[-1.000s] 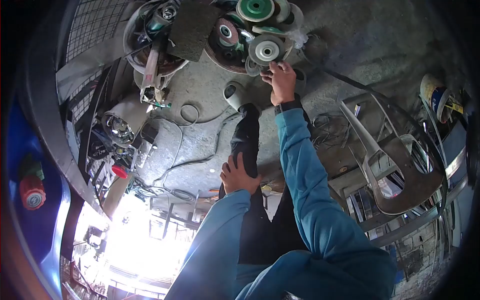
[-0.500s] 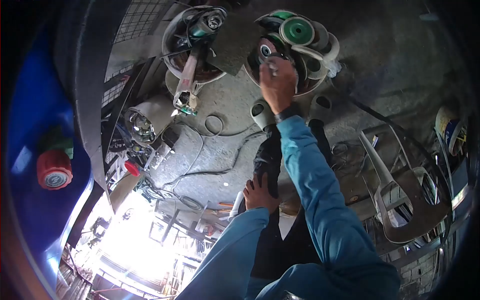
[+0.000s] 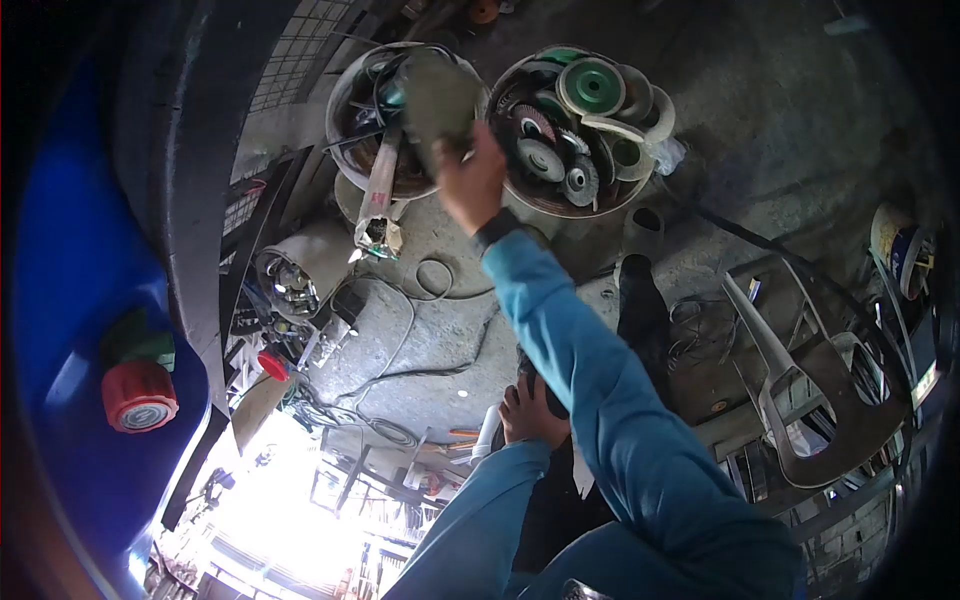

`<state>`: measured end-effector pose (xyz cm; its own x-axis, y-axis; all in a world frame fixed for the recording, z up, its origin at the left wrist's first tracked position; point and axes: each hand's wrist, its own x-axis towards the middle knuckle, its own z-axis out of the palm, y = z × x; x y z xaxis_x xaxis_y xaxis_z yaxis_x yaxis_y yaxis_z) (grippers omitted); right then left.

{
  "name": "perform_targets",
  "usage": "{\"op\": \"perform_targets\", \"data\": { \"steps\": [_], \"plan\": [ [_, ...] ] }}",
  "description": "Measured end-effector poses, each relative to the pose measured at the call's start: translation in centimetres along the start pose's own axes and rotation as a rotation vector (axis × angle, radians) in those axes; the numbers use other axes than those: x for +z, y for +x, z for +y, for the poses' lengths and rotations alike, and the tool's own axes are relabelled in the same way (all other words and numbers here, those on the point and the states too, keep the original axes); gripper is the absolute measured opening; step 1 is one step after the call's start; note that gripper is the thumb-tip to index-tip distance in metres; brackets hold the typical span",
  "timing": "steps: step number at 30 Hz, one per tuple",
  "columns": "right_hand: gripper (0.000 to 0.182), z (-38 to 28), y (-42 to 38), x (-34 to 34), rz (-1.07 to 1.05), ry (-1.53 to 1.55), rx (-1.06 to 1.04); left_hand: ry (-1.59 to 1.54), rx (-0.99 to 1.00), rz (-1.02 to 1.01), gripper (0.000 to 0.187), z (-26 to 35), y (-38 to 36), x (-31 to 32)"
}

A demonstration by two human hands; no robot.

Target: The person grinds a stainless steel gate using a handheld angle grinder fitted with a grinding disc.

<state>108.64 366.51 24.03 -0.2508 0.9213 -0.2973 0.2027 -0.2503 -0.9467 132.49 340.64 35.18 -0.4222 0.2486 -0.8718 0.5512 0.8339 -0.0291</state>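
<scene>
My right hand (image 3: 473, 180) reaches forward, its fingers closed at the lower edge of a flat grey-green sheet (image 3: 440, 100). Motion blurs the sheet, and its material cannot be made out. It covers part of the left bucket (image 3: 336, 165), which holds cables, a power tool and a long torn paper packet (image 3: 380, 190). Just right of the hand stands a round bucket (image 3: 540, 205) with grinding discs, among them a green disc (image 3: 591, 87), a flap disc (image 3: 533, 122) and a grey disc (image 3: 540, 159). My left hand (image 3: 535, 412) rests on my knee, fingers apart.
A tipped container (image 3: 290, 275) with metal parts lies left of the floor cables (image 3: 400, 370). On the right is an upturned plastic chair (image 3: 830, 430). A blue container with a red cap (image 3: 140, 397) fills the left edge. A bright opening glares at lower left.
My right hand has left the discs in the right bucket and moved left to the grey-green sheet, which has shifted and turned. My left hand stays on my knee; the view has shifted slightly.
</scene>
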Motion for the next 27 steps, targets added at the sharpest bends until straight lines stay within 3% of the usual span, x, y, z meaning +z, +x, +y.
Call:
{"op": "perform_targets", "data": {
  "steps": [1, 2, 3, 4, 8, 11, 14, 17, 19, 21, 22, 23, 25, 27],
  "plan": [
    [0.028, -1.1, -1.3, 0.9, -0.026, 0.018, -0.083, -0.037, -0.01, 0.031, 0.087, -0.2, 0.0, 0.7],
    [0.029, -2.0, -2.4, 2.2, -0.053, 0.036, -0.168, 0.475, 0.144, 0.459, 0.078, -4.3, 0.5, 9.3],
    [0.031, -3.0, -3.2, 3.6, -0.045, 0.145, -0.228, 0.475, 0.147, 0.455, 0.078, -3.5, 1.3, 8.5],
    [0.04, -3.2, -3.7, 5.2, -0.239, 0.145, -0.121, 0.434, 0.132, 0.405, 0.08, -2.9, 1.8, 7.7],
    [0.057, -5.3, -4.1, 6.8, -0.29, 0.04, -0.035, 0.276, 0.058, 0.22, 0.087, -1.8, 2.2, 4.4],
    [0.054, -2.5, -3.2, 3.9, -0.259, 0.028, -0.066, 0.153, 0.017, 0.088, 0.092, -1.5, 1.6, 2.0],
    [0.043, 2.0, -2.1, -0.2, -0.228, -0.203, -0.03, 0.017, -0.008, -0.042, 0.098, -0.3, -0.1, 0.6],
    [0.035, 3.7, -0.9, -2.1, -0.221, -0.324, -0.134, 0.14, 0.019, -0.013, 0.084, 1.1, -0.8, -1.7],
    [0.032, 3.8, 0.3, -1.2, -0.253, -0.356, -0.187, 0.154, 0.031, 0.018, 0.084, 0.9, -0.7, -0.7],
    [0.024, 3.8, 2.0, 1.4, -0.551, -0.681, -0.457, 0.061, -0.006, -0.159, 0.109, 0.7, -0.2, -0.4],
    [0.032, 3.7, 2.4, 2.7, -0.665, -0.92, -0.524, 0.064, 0.006, -0.179, 0.109, 0.5, 0.1, -0.1],
    [0.032, 4.3, 3.0, 3.6, -0.637, -0.902, -0.525, 0.03, 0.033, -0.195, 0.104, 0.5, 0.1, -0.8],
    [0.041, 6.8, 4.0, 5.5, -0.929, -1.166, -0.422, 0.083, 0.031, -0.08, 0.097, 1.2, -0.1, -1.6],
    [0.048, 15.5, 3.9, 9.0, -0.547, -1.232, -0.438, 0.124, 0.029, -0.058, 0.09, -0.6, 0.5, 0.5]
  ]
}}
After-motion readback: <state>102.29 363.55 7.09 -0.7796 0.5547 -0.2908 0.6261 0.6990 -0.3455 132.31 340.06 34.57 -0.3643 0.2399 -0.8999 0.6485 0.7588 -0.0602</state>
